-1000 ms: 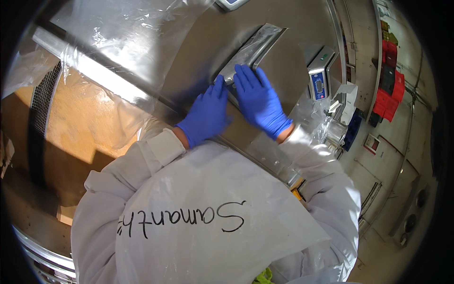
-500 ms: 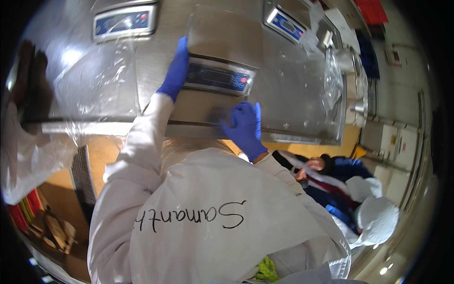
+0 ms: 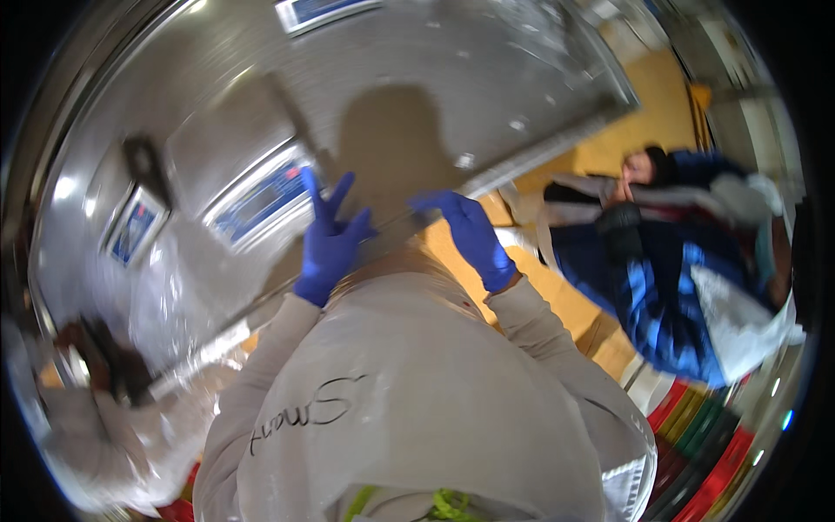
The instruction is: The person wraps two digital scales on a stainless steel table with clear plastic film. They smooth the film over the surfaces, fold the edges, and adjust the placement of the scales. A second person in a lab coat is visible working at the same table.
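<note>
My left hand in a blue glove is open, fingers spread, holding nothing, just right of a steel scale with a blue panel on the steel table. Whether it touches the table is unclear. My right hand, also blue-gloved, is at the table's front edge, fingers loosely bent and partly blurred by motion, with nothing seen in it. A second scale stands further left, beside clear plastic film. I wear a white sleeved coat and a plastic apron with handwriting.
A third scale is at the back. A co-worker in dark blue stands at the right, and another person's arm shows at the lower left. Colourful crates lie at the lower right, on or near the tan floor.
My view has swung round toward the right. My hands have left the scale they touched and drawn toward the table's edge; the left has spread its fingers. The co-worker shows larger now.
</note>
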Action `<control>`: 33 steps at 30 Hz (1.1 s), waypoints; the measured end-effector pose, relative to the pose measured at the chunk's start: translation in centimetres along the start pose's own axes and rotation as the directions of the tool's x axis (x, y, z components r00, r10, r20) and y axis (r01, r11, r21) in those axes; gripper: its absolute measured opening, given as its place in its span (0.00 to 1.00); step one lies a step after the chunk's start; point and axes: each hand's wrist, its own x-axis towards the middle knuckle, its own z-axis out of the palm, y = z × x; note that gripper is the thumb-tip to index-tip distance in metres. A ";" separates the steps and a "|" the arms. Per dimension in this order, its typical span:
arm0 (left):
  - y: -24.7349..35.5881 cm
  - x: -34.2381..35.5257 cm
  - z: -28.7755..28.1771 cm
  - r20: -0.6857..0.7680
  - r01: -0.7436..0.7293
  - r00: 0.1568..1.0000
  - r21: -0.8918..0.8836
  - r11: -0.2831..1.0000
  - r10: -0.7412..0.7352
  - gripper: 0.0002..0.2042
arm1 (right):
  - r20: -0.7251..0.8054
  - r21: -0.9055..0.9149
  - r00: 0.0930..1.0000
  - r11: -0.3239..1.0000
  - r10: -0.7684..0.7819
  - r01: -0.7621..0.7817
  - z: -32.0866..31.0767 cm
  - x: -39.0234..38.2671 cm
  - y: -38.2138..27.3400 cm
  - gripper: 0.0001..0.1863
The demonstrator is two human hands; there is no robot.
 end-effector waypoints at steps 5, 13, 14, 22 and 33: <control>4.7 5.7 3.0 0.429 0.201 0.903 -0.487 0.850 0.032 0.40 | -0.236 0.509 0.970 0.858 0.055 0.076 -4.8 -4.9 -1.4 0.33; 5.1 10.1 10.9 0.441 -0.036 0.895 0.228 0.973 -0.070 0.34 | -0.529 0.539 0.841 0.810 0.115 0.229 -15.7 -9.6 3.3 0.27; 4.8 10.6 11.1 0.459 -0.136 0.886 0.377 0.916 -0.057 0.30 | -0.568 0.530 0.804 0.826 0.178 0.192 -18.0 -9.1 2.9 0.25; 7.2 11.6 17.2 0.341 -0.059 0.939 0.245 0.968 -0.029 0.25 | -0.681 0.668 0.617 0.680 0.395 0.302 -29.7 -2.1 13.3 0.26; 6.7 10.8 24.5 0.284 0.059 0.946 0.322 0.945 -0.156 0.31 | -0.679 0.697 0.635 0.596 0.369 0.399 -34.8 -1.4 14.9 0.25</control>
